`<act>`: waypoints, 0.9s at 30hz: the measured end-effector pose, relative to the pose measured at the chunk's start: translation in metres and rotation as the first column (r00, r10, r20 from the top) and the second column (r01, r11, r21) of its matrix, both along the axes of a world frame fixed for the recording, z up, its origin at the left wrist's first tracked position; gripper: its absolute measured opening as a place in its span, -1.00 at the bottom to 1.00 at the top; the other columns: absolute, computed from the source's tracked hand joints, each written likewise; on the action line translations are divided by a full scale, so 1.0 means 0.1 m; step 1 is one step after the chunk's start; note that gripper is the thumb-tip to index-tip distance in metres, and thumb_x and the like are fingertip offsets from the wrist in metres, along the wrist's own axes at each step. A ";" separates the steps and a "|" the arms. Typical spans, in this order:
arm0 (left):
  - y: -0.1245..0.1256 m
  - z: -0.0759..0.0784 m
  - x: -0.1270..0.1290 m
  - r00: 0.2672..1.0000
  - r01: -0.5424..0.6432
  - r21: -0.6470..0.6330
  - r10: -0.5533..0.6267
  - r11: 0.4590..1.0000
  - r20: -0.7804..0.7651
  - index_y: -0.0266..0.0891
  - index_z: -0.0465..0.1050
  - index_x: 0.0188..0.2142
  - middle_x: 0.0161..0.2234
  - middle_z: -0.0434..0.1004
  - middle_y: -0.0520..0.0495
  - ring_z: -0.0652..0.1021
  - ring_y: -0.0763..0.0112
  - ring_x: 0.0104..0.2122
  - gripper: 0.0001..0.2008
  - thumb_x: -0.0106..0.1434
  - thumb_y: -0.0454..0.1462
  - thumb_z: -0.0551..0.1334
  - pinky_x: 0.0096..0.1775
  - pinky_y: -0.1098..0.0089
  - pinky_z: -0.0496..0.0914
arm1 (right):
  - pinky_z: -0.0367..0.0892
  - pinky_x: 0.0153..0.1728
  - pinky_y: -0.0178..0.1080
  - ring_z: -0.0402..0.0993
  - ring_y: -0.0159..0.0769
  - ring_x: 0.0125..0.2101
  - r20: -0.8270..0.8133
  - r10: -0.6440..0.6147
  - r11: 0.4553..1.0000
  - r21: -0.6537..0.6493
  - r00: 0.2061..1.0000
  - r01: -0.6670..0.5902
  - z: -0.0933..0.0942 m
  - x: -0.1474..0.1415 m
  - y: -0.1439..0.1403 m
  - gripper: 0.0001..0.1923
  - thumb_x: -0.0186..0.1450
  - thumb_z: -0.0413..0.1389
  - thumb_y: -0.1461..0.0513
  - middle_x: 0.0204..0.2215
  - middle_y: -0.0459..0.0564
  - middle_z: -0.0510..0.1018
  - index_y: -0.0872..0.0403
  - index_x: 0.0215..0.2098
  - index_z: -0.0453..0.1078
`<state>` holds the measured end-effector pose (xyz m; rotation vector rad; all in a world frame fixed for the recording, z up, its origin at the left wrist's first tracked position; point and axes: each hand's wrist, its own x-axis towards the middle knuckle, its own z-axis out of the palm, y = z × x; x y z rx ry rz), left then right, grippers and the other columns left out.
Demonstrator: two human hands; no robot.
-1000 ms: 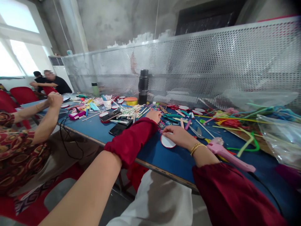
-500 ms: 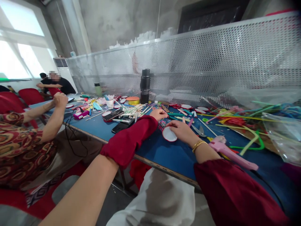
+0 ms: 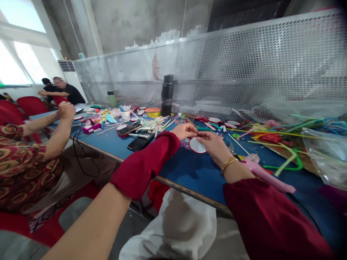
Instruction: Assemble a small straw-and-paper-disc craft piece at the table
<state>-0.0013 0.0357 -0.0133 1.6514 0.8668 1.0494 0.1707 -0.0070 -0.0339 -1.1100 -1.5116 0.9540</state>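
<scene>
Landmark = black flask (image 3: pixel 167 95), upright at far edge of blue table (image 3: pixel 189 177), against perforated metal screen (image 3: pixel 244 68).

L hand (image 3: pixel 184 130): in front of flask, slightly to its right, raised just off table. Fingers curled, thumb + forefinger pinched narrow on sth thin; cannot tell what, too small. Red sleeve to the wrist.

R hand (image 3: pixel 214 143): right of flask, nearer the wearer; fingertips meet L fingertips. Fingers bent in loose narrow grip; palm side rests over the edge of white disc w/ red rim (image 3: pixel 196 146). Gold bracelet (image 3: pixel 228 164) at the wrist. Whether it grips the disc or only touches it: cannot tell.

Disc: flat or nearly flat on table, in front-right of flask, directly below the point where both hands meet.

Around:
- pink glue gun (image 3: pixel 267 176) lies on table well right of flask, just beside R wrist.
- black phone (image 3: pixel 138 143) flat, front-left of flask, near L sleeve.
- bundle of thin sticks (image 3: pixel 154 125) just in front of flask.
- yellow tape roll (image 3: pixel 152 112) just left of flask.
- green bent tubing (image 3: pixel 287 162) + clear plastic bag (image 3: pixel 325 151) far right of flask.

Other person in patterned top, hand (image 3: pixel 66 110) raised, far left of flask.
</scene>
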 end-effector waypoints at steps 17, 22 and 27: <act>-0.05 0.01 0.00 0.999 -0.020 0.051 0.022 0.998 -0.034 -0.33 0.39 -0.04 -0.43 0.52 0.07 0.46 0.60 -0.51 -0.68 0.22 -0.43 0.34 -0.30 0.48 0.37 | 0.43 -0.39 -0.26 0.57 -0.28 -0.39 -0.116 -0.021 1.000 -0.020 0.993 0.019 0.05 -0.04 -0.02 -0.50 0.06 0.29 0.20 -0.28 0.05 0.68 0.11 -0.02 0.46; 0.08 -0.07 -0.03 0.999 0.036 0.141 -0.033 0.989 -0.020 -0.34 0.39 -0.03 -0.45 0.58 0.04 0.54 0.53 -0.45 -0.51 0.07 -0.36 0.49 -0.24 0.43 0.39 | 0.44 -0.38 -0.26 0.58 -0.28 -0.39 -0.188 -0.013 0.998 -0.056 0.982 0.003 0.06 -0.08 -0.05 -0.62 0.03 0.31 0.25 -0.27 0.04 0.71 0.10 -0.14 0.56; 0.06 -0.04 -0.05 0.996 -0.051 0.228 0.068 0.972 -0.066 -0.33 0.43 -0.12 -0.45 0.58 0.02 0.55 0.48 -0.45 -0.55 0.04 -0.31 0.52 -0.27 0.41 0.38 | 0.44 -0.33 -0.23 0.56 -0.30 -0.41 -0.234 -0.011 0.997 -0.076 0.972 -0.007 0.06 -0.11 -0.06 -0.69 0.00 0.34 0.27 -0.29 0.01 0.71 0.08 -0.24 0.59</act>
